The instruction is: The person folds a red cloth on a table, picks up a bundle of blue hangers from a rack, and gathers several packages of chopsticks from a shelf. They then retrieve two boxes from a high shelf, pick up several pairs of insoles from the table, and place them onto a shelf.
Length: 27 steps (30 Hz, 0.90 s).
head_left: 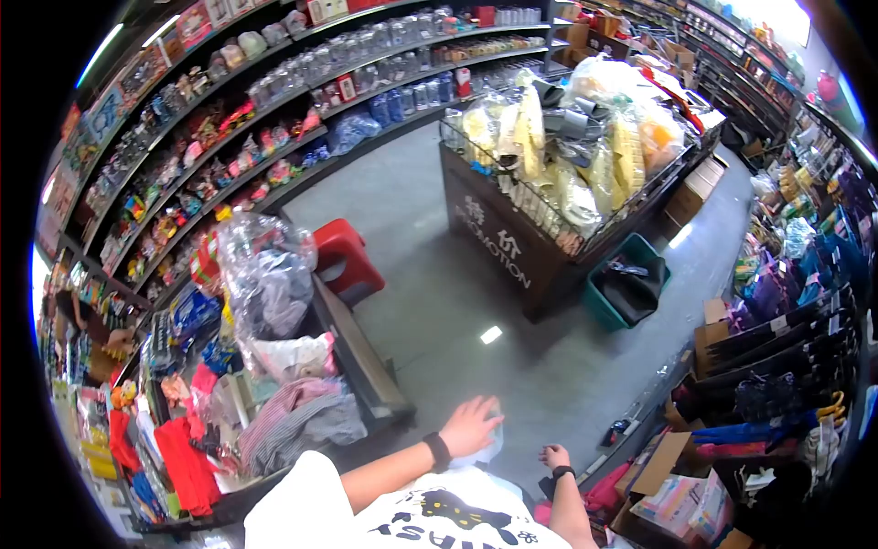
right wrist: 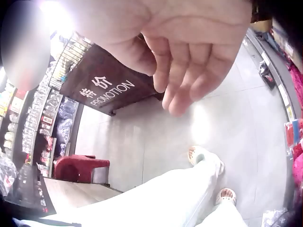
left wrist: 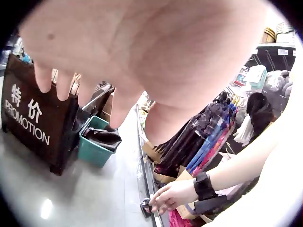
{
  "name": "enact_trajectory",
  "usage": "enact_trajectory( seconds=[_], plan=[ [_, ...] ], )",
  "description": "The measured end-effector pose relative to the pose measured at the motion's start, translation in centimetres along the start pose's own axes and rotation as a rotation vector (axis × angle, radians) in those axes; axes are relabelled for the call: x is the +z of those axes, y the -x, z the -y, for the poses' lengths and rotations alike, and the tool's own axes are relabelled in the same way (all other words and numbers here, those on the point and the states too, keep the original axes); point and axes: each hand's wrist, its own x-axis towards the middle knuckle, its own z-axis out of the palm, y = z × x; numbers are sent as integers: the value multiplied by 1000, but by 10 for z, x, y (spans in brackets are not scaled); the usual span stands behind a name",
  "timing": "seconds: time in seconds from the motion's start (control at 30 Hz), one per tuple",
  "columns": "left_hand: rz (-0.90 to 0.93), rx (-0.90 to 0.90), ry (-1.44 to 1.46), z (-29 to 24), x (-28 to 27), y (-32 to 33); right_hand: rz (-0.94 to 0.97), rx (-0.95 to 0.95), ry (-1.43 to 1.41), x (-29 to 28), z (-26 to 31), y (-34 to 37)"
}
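Observation:
My left hand (head_left: 471, 427) is held out in front of the white shirt (head_left: 439, 512), over the grey floor. In the left wrist view its palm (left wrist: 137, 61) fills the top, fingers extended and holding nothing. Lower and to the right hangs my right hand (head_left: 553, 456), its fingers loosely bent. The right wrist view shows those fingers (right wrist: 182, 71) relaxed with nothing among them. Nearest the left hand is a low display table (head_left: 366, 366) bearing a pile of folded striped cloth (head_left: 302, 421). Cartons (head_left: 658, 467) stand near the right hand.
A dark promotion bin (head_left: 494, 238) heaped with wrapped goods stands ahead, a green basket (head_left: 604, 297) beside it. A red stool (head_left: 346, 261) is by the display table. Stocked shelves (head_left: 320, 69) curve along the left and back; hanging goods (head_left: 786, 339) line the right.

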Motion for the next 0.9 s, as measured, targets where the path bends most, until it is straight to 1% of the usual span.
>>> enact_trajectory(
  seconds=[0.1,0.2,0.3,0.37,0.5,0.57,0.63,0.7,0.77,0.8,0.87,0.9],
  plan=[
    [-15,-22,62,5,-14,-45,-8,3,31,-28,30,-11],
    [-20,-3,145,15,-20,-86,-44,20,29,-56,60,-22],
    [-2,11,151,28,-32,-119,-111,33,38,-80,74,-43],
    [18,-16,155,41,-32,-137,-140,25,73,-88,90,-51],
    [25,-121,162,73,-30,-152,-144,21,155,-83,121,-66],
    [19,-183,193,87,-20,-150,-104,-50,275,-83,126,-85],
    [20,-247,211,101,-10,-143,-70,-66,337,-81,153,-93],
    [71,-313,187,116,10,-134,-95,-170,389,-80,167,-112],
    [171,-396,233,131,32,-123,-110,-242,275,-72,214,-92],
    [219,-437,252,136,44,-120,-94,-240,232,-73,224,-94],
    [376,-535,259,147,75,-114,-53,-250,132,-81,228,-101],
    [452,-585,254,151,88,-114,-58,-276,159,-89,226,-102]
  ],
)
